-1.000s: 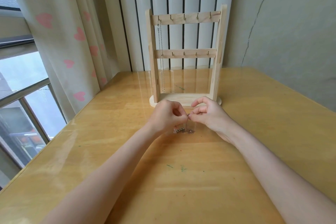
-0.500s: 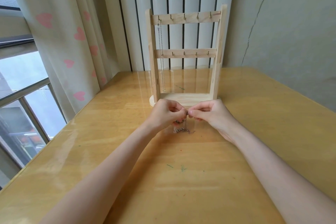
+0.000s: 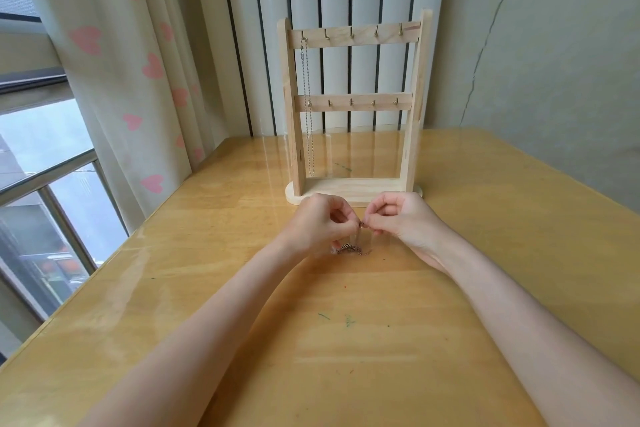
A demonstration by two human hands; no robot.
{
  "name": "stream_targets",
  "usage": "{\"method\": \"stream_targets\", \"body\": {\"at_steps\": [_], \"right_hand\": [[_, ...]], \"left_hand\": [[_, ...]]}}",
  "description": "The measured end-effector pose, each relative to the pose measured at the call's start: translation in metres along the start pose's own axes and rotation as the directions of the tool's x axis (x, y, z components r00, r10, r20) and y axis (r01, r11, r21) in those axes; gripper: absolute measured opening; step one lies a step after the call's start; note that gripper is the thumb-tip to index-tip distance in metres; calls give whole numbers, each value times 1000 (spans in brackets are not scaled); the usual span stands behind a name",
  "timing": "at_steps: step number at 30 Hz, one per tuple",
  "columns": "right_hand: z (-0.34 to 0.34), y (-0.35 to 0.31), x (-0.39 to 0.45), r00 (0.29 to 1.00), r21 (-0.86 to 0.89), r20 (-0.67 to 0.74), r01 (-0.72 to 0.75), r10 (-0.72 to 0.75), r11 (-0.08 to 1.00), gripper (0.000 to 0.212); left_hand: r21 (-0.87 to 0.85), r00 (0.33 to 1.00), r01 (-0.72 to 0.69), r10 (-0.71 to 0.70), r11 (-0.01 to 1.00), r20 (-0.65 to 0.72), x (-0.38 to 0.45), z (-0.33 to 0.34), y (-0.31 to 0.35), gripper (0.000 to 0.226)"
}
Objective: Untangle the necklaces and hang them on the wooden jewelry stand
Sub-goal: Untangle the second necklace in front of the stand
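wooden surface, chain at risk of knotting tighter

both hands are working before the jewelry stand (image 3: 353,107): left hand (image 3: 320,224) and right hand (image 3: 401,218) fingers are pinching the necklace (image 3: 353,248), partly trailing on the surface (image 3: 346,340). pulling hard is likely tightening tangles or snapping links.

**Open tabletop in front, stand and hanging chain at the back**

The jewelry stand (image 3: 353,107) rises upright at the far middle of the tabletop (image 3: 519,236), its base just beyond both hands. A silver necklace (image 3: 307,107) hangs down the stand's left side from the leftmost top hook, crossing the lower bar. The other hooks are bare, with open gaps between the bars. Wide bare wood lies left, right and near. A curtain (image 3: 138,80) borders the left edge, a wall (image 3: 554,62) the right.
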State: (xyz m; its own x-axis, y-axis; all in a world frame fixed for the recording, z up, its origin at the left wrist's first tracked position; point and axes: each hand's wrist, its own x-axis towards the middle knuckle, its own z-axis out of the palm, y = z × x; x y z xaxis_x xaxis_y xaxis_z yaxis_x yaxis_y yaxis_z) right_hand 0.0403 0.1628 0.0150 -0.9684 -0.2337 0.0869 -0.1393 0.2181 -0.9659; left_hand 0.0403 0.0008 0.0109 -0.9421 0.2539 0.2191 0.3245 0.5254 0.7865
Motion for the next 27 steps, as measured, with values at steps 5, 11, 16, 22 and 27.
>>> {"method": "stream_targets", "body": {"at_steps": [5, 11, 16, 22, 27], "right_hand": [[0, 0, 0, 1000, 85, -4, -12, 13, 996, 16], [-3, 1, 2, 999, 145, -32, 27, -23, 989, 22], [-5, 2, 4, 999, 218, -25, 40, -36, 975, 22], [-4, 2, 4, 999, 244, -14, 37, -35, 969, 23], [-3, -2, 1, 999, 339, 27, 15, -26, 941, 23]], "left_hand": [[-3, 1000, 20, -20, 1000, 15, 1, 0, 0, 18], [-110, 999, 17, -20, 994, -25, 0, -2, 0, 17], [-323, 999, 30, -32, 946, -1, 1, -3, 3, 4], [-328, 999, 45, -43, 944, 14, 0, -2, 2, 9], [-289, 1000, 27, -30, 957, -6, 1, -3, 2, 10]]}}
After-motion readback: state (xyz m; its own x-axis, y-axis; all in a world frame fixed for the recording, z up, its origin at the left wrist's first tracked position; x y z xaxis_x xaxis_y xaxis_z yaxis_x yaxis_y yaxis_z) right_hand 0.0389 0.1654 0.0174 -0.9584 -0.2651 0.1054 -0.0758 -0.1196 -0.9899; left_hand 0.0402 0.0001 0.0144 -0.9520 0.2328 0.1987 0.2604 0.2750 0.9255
